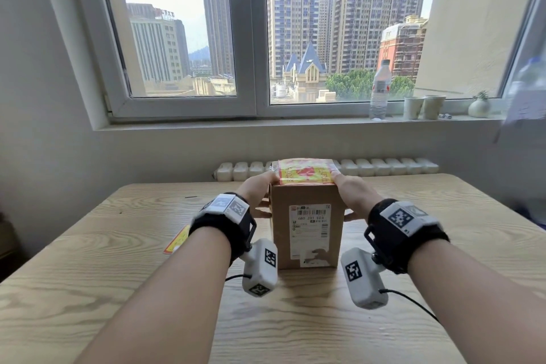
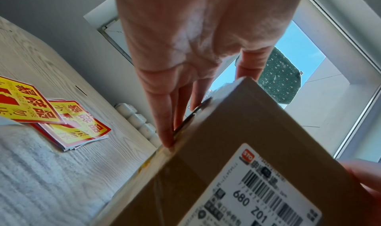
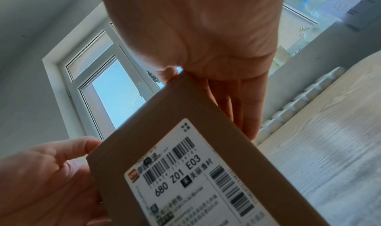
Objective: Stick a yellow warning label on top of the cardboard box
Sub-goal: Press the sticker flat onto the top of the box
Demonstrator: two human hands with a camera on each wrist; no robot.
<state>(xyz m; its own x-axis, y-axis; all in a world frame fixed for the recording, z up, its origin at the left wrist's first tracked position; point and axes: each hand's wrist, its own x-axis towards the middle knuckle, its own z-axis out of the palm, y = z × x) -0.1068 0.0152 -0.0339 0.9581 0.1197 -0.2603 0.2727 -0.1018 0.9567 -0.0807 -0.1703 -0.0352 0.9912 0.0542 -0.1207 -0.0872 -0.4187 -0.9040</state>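
A tall cardboard box (image 1: 280,233) with a white shipping label (image 1: 309,230) stands upright mid-table. A yellow and red warning label (image 1: 305,171) lies across its top. My left hand (image 1: 260,192) lies flat against the box's left side, fingers (image 2: 164,115) straight, with one digit reaching onto the label's left corner. My right hand (image 1: 353,195) mirrors it on the right side, fingers (image 3: 243,108) straight, a digit on the label's right corner. In the wrist views the box (image 2: 237,131) (image 3: 164,115) fills the lower frame. The box's top is hidden in both.
A stack of spare warning labels (image 2: 78,125) lies on the wooden table (image 1: 118,275) left of the box, partly hidden behind my left wrist (image 1: 177,241). A radiator (image 1: 384,167) runs behind the table. On the windowsill stand a water bottle (image 1: 379,89), paper cups (image 1: 413,108) and a small vase (image 1: 479,106).
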